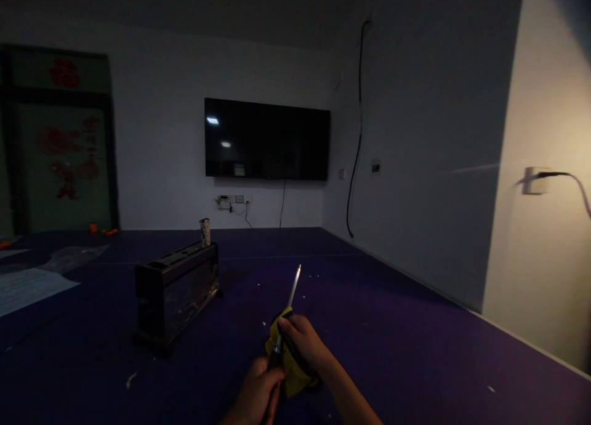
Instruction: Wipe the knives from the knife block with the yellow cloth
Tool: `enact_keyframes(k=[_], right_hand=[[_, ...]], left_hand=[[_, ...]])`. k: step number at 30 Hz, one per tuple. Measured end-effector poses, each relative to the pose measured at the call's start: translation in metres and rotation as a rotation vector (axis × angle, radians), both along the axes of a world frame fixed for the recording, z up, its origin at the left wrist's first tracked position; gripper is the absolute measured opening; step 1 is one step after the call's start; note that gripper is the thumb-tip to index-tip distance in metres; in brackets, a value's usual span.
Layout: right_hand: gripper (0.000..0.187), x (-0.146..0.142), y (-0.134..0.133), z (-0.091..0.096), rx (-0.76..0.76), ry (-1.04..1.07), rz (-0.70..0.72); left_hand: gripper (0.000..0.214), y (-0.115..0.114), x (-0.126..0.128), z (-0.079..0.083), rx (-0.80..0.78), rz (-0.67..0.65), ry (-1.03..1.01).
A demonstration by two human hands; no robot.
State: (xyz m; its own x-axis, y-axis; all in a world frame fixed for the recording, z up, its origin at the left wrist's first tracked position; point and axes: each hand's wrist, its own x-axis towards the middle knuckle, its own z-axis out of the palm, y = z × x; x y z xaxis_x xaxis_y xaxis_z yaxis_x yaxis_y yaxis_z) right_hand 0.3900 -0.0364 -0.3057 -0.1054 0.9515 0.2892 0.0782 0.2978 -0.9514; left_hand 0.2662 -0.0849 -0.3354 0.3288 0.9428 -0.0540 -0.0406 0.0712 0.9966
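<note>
Both my hands meet low in the middle of the view. My right hand (302,342) is closed round a yellow and black tool handle (289,366), a screwdriver whose thin metal shaft (294,286) points up and away over the floor. My left hand (256,394) is closed just below it, its fingers pinched on the lower part of the shaft or handle. The room is dim, so the exact grip is hard to see.
A dark rectangular heater-like appliance (175,292) stands on the purple floor (392,332) to the left, with a small can (205,232) on its far end. A black TV (266,140) hangs on the far wall. Plastic sheets (32,283) lie at left. A wall socket (535,180) with a cable is on the right.
</note>
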Motion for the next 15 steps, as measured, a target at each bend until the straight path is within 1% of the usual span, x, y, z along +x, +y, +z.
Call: enact_keyframes(k=[5, 9, 11, 15], right_hand=[[0.048, -0.0041, -0.006, 0.004, -0.012, -0.007, 0.062], [0.047, -0.0049, -0.0083, 0.0058, 0.022, -0.034, 0.115], [0.047, -0.0048, -0.0078, 0.0046, 0.032, -0.043, 0.135], [0.045, -0.004, -0.0033, -0.0008, 0.034, -0.082, 0.125]], left_hand=[[0.026, -0.0008, -0.0003, 0.0021, -0.043, 0.035, 0.008], [0.029, 0.0001, -0.0009, -0.0009, -0.038, 0.033, -0.002], [0.031, 0.0007, -0.0008, -0.0017, -0.035, 0.034, -0.008], [0.035, 0.0014, -0.0008, -0.0017, -0.039, 0.036, -0.026]])
